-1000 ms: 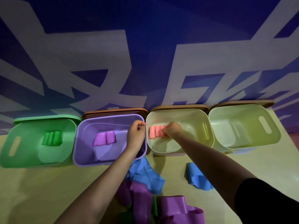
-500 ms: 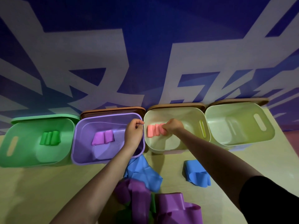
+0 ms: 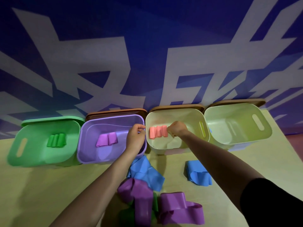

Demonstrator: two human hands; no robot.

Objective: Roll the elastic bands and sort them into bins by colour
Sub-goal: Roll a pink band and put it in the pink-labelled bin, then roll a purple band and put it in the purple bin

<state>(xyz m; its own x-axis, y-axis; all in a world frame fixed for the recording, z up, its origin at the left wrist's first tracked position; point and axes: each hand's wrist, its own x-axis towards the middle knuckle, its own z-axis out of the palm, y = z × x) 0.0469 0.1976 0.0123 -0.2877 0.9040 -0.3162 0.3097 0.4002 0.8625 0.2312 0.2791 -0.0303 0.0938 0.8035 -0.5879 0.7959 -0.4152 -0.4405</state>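
Four open bins stand in a row against the wall. The green bin (image 3: 24, 154) holds three green rolls (image 3: 56, 140). Two purple rolls (image 3: 106, 139) lie in the purple bin (image 3: 85, 154). Three pink rolls (image 3: 158, 132) lie in the left cream bin (image 3: 164, 150). The right cream bin (image 3: 237, 140) shows no band. My left hand (image 3: 135, 138) grips the purple bin's right rim. My right hand (image 3: 177, 128) is inside the left cream bin, its curled fingers on the right end of the pink rolls.
Loose bands lie on the tabletop near me: a blue band (image 3: 145, 172) beneath my left forearm, another blue band (image 3: 197, 174) to the right, and purple bands (image 3: 178, 208) over a green one (image 3: 155, 202). Brown lids (image 3: 114, 112) stand behind the bins.
My right hand has shifted slightly right at the pink rolls, so the third roll shows more. My left hand stays on the purple bin's rim. The view has dipped a little.
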